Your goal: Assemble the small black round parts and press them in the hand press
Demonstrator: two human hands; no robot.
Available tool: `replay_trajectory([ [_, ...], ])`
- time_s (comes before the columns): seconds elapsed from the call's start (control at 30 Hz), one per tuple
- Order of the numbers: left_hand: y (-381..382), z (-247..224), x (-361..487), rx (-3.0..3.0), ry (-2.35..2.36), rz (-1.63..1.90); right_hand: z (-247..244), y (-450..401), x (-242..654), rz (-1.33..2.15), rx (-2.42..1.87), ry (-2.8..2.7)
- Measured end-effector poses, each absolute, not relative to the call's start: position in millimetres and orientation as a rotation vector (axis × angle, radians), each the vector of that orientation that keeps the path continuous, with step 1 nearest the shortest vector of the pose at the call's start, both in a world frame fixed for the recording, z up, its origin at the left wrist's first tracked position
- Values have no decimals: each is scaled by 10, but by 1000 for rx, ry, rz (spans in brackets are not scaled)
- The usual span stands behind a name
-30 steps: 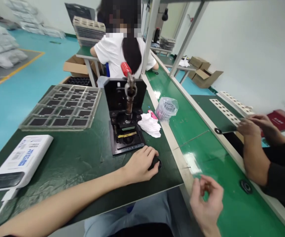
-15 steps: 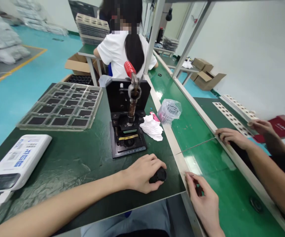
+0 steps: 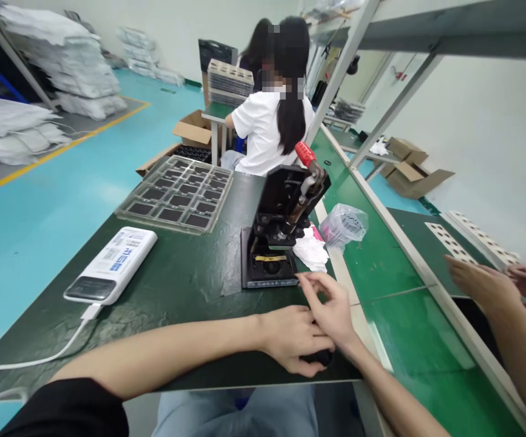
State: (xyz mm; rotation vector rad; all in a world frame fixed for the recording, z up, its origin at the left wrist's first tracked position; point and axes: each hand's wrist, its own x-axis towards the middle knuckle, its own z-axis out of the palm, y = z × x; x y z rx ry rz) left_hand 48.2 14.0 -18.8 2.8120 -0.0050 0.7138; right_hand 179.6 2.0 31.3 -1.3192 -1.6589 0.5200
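My left hand (image 3: 293, 340) lies on the green tabletop near its front edge, fingers closed around a round black piece (image 3: 321, 358) that is mostly covered. Across it reaches my right hand (image 3: 329, 306), thumb and forefinger pinched together. Whatever is between those fingertips is too small to make out. Just beyond them stands a black hand press (image 3: 269, 282) with a red-tipped lever (image 3: 305, 155). A yellow strip (image 3: 271, 259) lies across its base. Crumpled white tissue (image 3: 311, 252) sits to the right of the press.
A clear compartment tray (image 3: 165, 223) and a white power bank (image 3: 112, 267) with a cable are on the left. At the right, a plastic bag of parts (image 3: 344, 224) rests beside the green belt (image 3: 409, 328). A co-worker's hands (image 3: 486, 288) are beyond it; another person (image 3: 267, 121) sits ahead.
My right hand has moved left from the belt's edge to the front of the press, over my left hand. The left still grips the black piece. The view has shifted left.
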Motion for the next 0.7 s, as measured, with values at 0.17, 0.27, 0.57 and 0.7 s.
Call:
replay_trajectory([
  [0.17, 136, -229, 514, 2756, 99, 686, 185, 557, 1568, 586, -1249, -1687],
  [0.27, 132, -204, 526, 2752, 79, 678, 141, 635, 1560, 584, -1221, -1737],
  [0.57, 126, -209, 529, 2691, 88, 683, 69, 597, 1551, 503, -1170, -1697],
  [0.7, 125, -214, 519, 2690, 81, 703, 65, 600, 1553, 512, -1165, -1698],
])
